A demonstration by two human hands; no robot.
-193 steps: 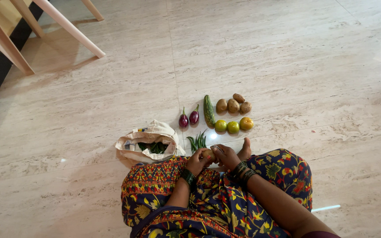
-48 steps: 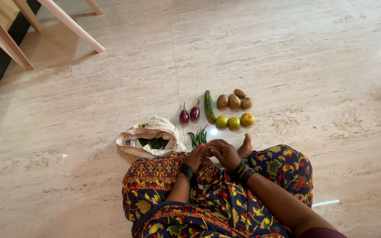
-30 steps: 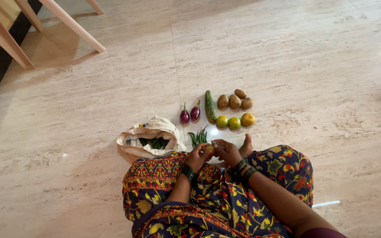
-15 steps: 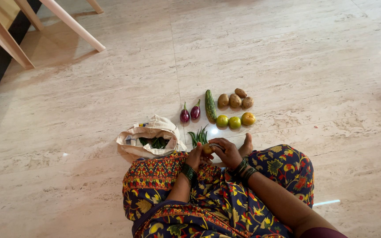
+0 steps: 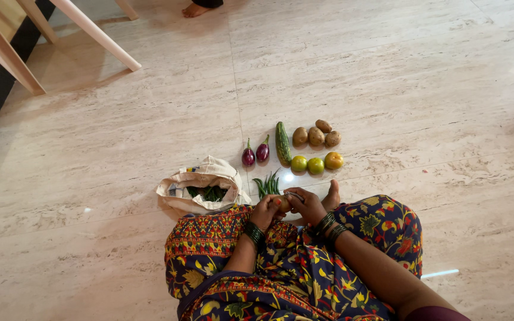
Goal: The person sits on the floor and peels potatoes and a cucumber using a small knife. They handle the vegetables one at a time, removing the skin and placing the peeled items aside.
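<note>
A person sat cross-legged on a pale stone floor point(image 5: 388, 77), seen from above by a head camera. Both hands met just in front of the lap, over the patterned skirt point(image 5: 292, 267). The left hand point(image 5: 267, 211) was closed around a small brown potato point(image 5: 284, 204), its fingers cupping it from the left. The right hand point(image 5: 308, 205) pressed in from the right and was curled around a small tool, probably a peeler point(image 5: 294, 195) (only a thin pale sliver showed at its fingertips, too small to tell for certain). So the potato lay between the two grips, touching both, with the left hand bearing it; how its long axis lay could not be told.

Taking the potato as landmark: a bunch of green beans point(image 5: 268, 184) lay just beyond it on the floor. Farther beyond were two small purple eggplants point(image 5: 255, 154), a green cucumber point(image 5: 282, 143), three tomatoes point(image 5: 315, 163) and three more potatoes point(image 5: 316, 135). To its left sat an open cloth bag point(image 5: 200, 187) holding greens. Far beyond, another person's bare foot point(image 5: 196, 9) showed at the top edge.
</note>
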